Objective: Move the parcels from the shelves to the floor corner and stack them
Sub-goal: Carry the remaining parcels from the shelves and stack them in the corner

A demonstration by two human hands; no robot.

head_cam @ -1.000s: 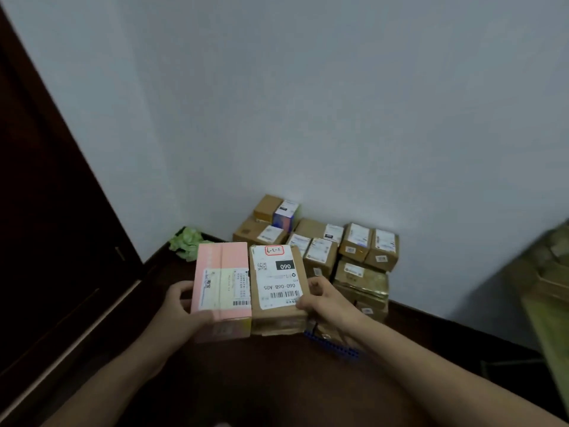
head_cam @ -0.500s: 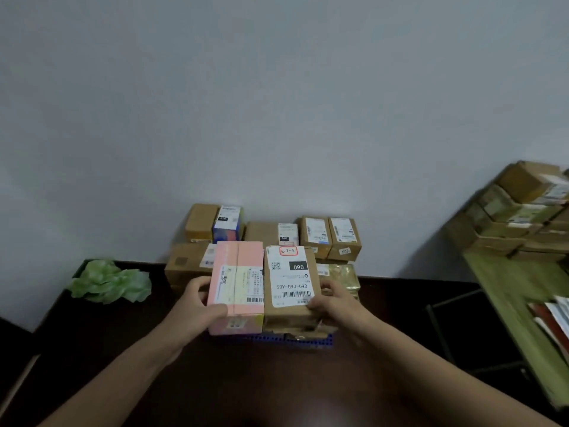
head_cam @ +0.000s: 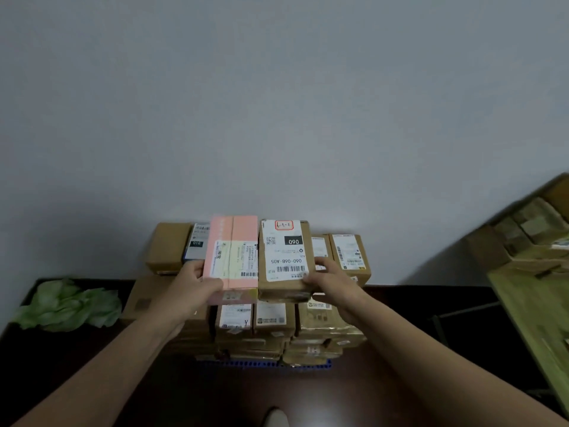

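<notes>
The person holds two parcels side by side, touching along their long edges, in front of the stack of parcels (head_cam: 274, 325) that stands on the dark floor (head_cam: 400, 328) against the grey wall (head_cam: 277, 103). The left hand (head_cam: 191, 285) grips the pink parcel (head_cam: 234, 235) at its near left corner, thumb flat on the label; its other fingers are hidden beneath. The right hand (head_cam: 331, 280) grips the brown parcel (head_cam: 283, 257) at its near right corner, fingers curled onto the top; how its thumb lies cannot be told. Both parcels cover the middle of the stack's back row. Open floor lies to the stack's right, up to a green shelf (head_cam: 523, 303) cut off by the frame, its boxes (head_cam: 535, 232) blurred. Left of the stack lies a crumpled green thing (head_cam: 67, 303), hard to identify. A blue strip (head_cam: 264, 363) edges the stack's foot.
</notes>
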